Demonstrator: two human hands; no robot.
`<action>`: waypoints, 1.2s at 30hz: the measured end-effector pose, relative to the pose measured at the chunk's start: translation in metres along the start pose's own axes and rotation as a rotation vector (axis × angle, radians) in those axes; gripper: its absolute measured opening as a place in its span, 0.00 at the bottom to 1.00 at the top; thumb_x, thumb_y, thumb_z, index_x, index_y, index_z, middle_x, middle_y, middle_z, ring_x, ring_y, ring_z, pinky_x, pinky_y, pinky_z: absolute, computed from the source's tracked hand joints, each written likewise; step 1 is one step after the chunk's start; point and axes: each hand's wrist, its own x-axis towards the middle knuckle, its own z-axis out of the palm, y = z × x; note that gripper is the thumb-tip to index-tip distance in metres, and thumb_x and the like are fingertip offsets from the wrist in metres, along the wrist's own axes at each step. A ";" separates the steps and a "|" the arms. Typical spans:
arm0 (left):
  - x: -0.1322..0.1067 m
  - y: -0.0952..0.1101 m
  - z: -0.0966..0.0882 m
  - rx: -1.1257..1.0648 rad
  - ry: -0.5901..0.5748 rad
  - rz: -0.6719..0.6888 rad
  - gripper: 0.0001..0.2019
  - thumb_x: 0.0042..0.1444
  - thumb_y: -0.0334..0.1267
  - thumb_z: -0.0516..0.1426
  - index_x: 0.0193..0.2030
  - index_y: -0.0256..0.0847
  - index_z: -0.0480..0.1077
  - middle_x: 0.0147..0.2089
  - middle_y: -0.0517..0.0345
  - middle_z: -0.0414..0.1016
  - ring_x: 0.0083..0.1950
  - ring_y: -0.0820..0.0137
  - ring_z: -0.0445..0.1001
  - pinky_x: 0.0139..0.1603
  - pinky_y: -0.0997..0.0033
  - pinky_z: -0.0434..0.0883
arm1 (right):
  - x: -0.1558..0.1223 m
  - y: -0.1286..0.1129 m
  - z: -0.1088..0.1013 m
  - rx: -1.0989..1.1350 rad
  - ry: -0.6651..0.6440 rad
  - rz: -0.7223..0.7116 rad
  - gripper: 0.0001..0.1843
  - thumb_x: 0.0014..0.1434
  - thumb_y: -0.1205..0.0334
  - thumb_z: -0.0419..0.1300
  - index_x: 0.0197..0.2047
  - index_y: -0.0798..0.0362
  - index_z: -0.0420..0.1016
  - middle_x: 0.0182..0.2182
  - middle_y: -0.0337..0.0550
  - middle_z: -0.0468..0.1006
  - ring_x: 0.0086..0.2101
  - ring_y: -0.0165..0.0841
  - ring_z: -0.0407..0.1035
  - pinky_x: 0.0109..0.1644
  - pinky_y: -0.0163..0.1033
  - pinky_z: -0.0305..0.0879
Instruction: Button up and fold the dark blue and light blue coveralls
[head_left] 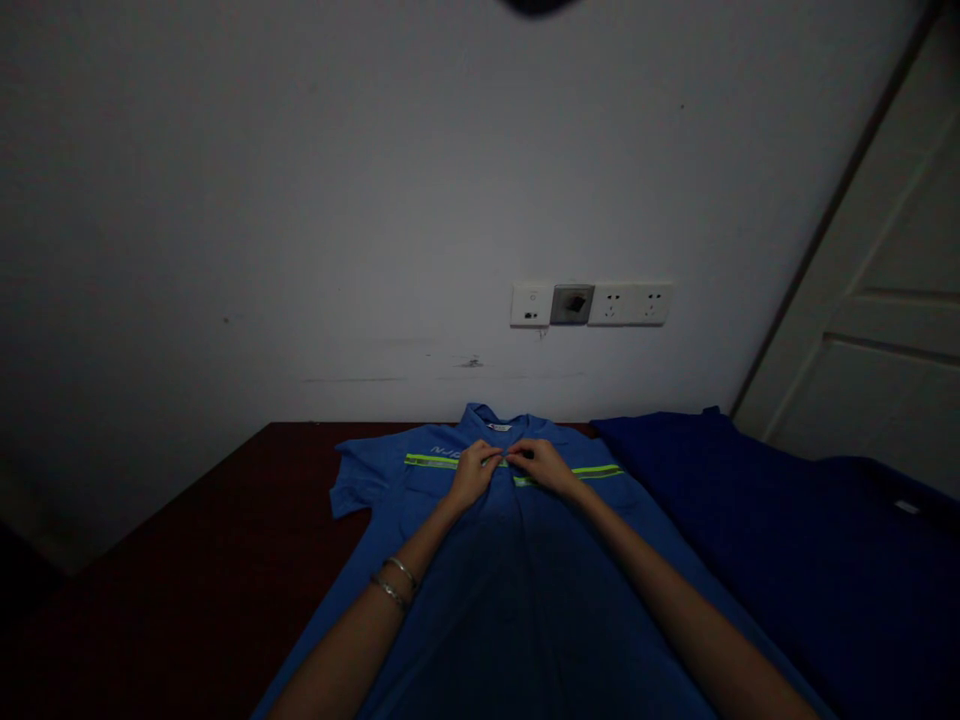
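A blue work shirt (420, 520) with a yellow-green reflective chest stripe lies flat, front up, collar toward the wall. My left hand (474, 472) pinches the shirt's front placket just below the collar, fingers closed on the fabric. My right hand (541, 464) pinches the opposite edge of the placket, its fingertips almost touching the left ones. Two bracelets (395, 582) sit on my left wrist.
The shirt rests on a dark red-brown table (225, 560) pushed against a pale wall. A pile of darker blue garments (810, 540) lies to the right. Wall sockets (592, 304) sit above the table; a white door (885, 320) stands at the far right.
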 end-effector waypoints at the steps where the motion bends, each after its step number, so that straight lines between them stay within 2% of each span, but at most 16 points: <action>1: 0.000 -0.001 0.000 -0.001 0.008 -0.005 0.08 0.53 0.33 0.54 0.36 0.36 0.74 0.32 0.55 0.71 0.36 0.72 0.69 0.40 0.73 0.66 | 0.000 0.000 -0.003 -0.019 0.006 0.013 0.13 0.51 0.60 0.56 0.35 0.58 0.76 0.29 0.44 0.77 0.30 0.31 0.69 0.34 0.33 0.61; 4: 0.000 -0.004 0.002 -0.006 0.026 -0.008 0.07 0.52 0.32 0.55 0.34 0.36 0.74 0.33 0.55 0.72 0.38 0.71 0.70 0.42 0.72 0.66 | -0.001 -0.004 -0.016 -0.132 0.055 0.074 0.11 0.50 0.64 0.55 0.34 0.58 0.75 0.30 0.44 0.77 0.31 0.31 0.69 0.36 0.33 0.61; 7: 0.000 -0.007 0.004 -0.019 0.033 0.004 0.06 0.51 0.31 0.56 0.34 0.36 0.74 0.35 0.54 0.73 0.39 0.70 0.71 0.43 0.71 0.66 | -0.010 -0.013 -0.021 -0.296 0.025 0.175 0.09 0.49 0.63 0.55 0.31 0.57 0.75 0.28 0.44 0.77 0.31 0.31 0.69 0.34 0.32 0.59; 10: -0.001 -0.009 0.005 -0.004 0.026 0.004 0.06 0.51 0.31 0.56 0.35 0.36 0.74 0.34 0.54 0.74 0.38 0.70 0.71 0.42 0.70 0.67 | -0.022 -0.024 -0.015 -0.458 -0.027 0.281 0.12 0.48 0.55 0.58 0.29 0.55 0.73 0.28 0.45 0.76 0.31 0.34 0.70 0.32 0.33 0.57; 15: -0.001 -0.009 0.006 0.029 0.029 0.021 0.07 0.50 0.29 0.56 0.34 0.36 0.74 0.33 0.55 0.73 0.37 0.71 0.71 0.41 0.72 0.66 | -0.032 -0.039 0.004 -0.605 -0.042 0.371 0.22 0.44 0.44 0.58 0.35 0.54 0.72 0.34 0.49 0.76 0.36 0.39 0.70 0.33 0.35 0.57; 17: -0.001 -0.009 0.006 0.048 0.020 0.027 0.07 0.50 0.28 0.56 0.34 0.36 0.74 0.33 0.56 0.73 0.36 0.71 0.70 0.40 0.72 0.66 | -0.032 -0.043 0.009 -0.630 -0.033 0.366 0.25 0.43 0.42 0.58 0.37 0.54 0.71 0.37 0.51 0.75 0.37 0.40 0.69 0.35 0.36 0.58; 19: -0.001 -0.009 0.007 0.065 0.005 0.034 0.07 0.50 0.28 0.55 0.35 0.36 0.74 0.33 0.56 0.72 0.36 0.72 0.70 0.40 0.73 0.66 | -0.031 -0.042 0.011 -0.635 -0.020 0.359 0.24 0.43 0.45 0.58 0.38 0.54 0.71 0.39 0.52 0.74 0.38 0.40 0.69 0.36 0.36 0.58; 22: -0.001 -0.009 0.006 0.083 -0.017 0.039 0.08 0.50 0.29 0.55 0.36 0.37 0.74 0.32 0.56 0.72 0.36 0.72 0.70 0.40 0.73 0.66 | -0.027 -0.034 0.011 -0.514 0.006 0.369 0.16 0.42 0.55 0.60 0.35 0.54 0.72 0.35 0.49 0.75 0.36 0.38 0.69 0.35 0.36 0.58; 27: -0.002 -0.008 0.006 0.119 -0.043 0.039 0.09 0.51 0.31 0.55 0.38 0.38 0.74 0.32 0.56 0.71 0.36 0.71 0.69 0.39 0.73 0.66 | -0.023 -0.013 0.006 -0.127 0.040 0.436 0.01 0.39 0.68 0.59 0.20 0.56 0.70 0.18 0.38 0.69 0.25 0.30 0.66 0.29 0.33 0.57; 30: -0.002 -0.008 0.006 0.133 -0.047 0.044 0.09 0.51 0.31 0.55 0.38 0.37 0.75 0.33 0.55 0.71 0.36 0.71 0.69 0.39 0.73 0.65 | -0.022 -0.008 0.002 -0.019 0.022 0.477 0.02 0.40 0.70 0.56 0.20 0.57 0.69 0.14 0.34 0.64 0.18 0.26 0.61 0.23 0.30 0.57; 36: -0.002 -0.006 0.006 0.143 -0.054 0.069 0.10 0.53 0.33 0.54 0.39 0.37 0.74 0.32 0.55 0.71 0.36 0.71 0.68 0.38 0.72 0.65 | -0.022 -0.014 -0.010 0.200 0.016 0.477 0.16 0.41 0.73 0.54 0.36 0.58 0.73 0.16 0.31 0.63 0.16 0.22 0.58 0.21 0.29 0.61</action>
